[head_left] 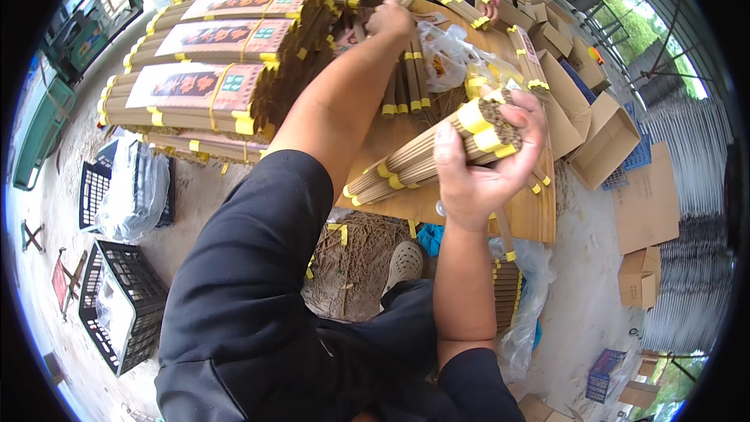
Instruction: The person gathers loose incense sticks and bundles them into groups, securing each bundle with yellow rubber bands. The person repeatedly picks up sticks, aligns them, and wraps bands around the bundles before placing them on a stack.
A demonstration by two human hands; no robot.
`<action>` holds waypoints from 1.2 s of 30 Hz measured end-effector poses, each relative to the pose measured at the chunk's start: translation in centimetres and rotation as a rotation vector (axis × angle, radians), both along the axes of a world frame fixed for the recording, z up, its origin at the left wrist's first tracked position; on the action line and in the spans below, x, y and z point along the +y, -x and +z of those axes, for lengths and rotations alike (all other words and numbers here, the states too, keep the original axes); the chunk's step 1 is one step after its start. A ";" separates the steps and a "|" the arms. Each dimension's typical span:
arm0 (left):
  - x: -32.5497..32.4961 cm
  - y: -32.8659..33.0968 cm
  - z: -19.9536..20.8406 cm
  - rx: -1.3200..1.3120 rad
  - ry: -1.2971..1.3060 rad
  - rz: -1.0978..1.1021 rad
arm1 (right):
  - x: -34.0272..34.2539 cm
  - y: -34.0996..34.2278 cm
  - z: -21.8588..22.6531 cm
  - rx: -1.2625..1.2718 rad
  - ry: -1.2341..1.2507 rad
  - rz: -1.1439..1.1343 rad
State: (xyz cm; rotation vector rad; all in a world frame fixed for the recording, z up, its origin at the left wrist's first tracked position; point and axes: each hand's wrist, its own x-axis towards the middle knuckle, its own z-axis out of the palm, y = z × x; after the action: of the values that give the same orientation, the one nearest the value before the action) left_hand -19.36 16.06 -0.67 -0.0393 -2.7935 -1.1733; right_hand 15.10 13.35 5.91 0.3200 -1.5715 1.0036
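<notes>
Several yellow-banded stick bundles (pixel 426 152) right of frame centre, right hand (pixel 486 189) wrapped round their upper ends. Left hand (pixel 392 21) upper centre, beside other bundles (pixel 419 80); can't tell its grip. Labelled packs (pixel 205 37) stacked upper left.

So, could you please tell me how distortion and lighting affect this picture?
In the head view, fisheye distortion bends the grey stacks near the right rim; greenery upper right looks washed out; the clear plastic bag catches glare; the incense-stick bundle in the right hand looks fairly sharp.
</notes>
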 end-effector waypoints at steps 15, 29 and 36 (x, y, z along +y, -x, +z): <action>-17.7 -25.1 1.2 0.078 -1.018 -1.148 | -2.2 -0.4 0.8 -0.127 0.065 0.107; -20.0 -25.0 -0.4 0.071 -0.720 -1.074 | -5.0 0.6 -2.3 -0.300 0.185 0.454; -20.0 -23.6 -1.0 -0.073 -0.675 -1.090 | -3.8 2.3 -4.2 -0.398 0.167 0.447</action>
State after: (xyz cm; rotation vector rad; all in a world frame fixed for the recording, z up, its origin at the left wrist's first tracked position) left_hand 4.20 -3.92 -1.63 -1.5938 -2.1741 -2.2354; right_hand 12.83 9.50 1.69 0.3816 -1.7961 1.6137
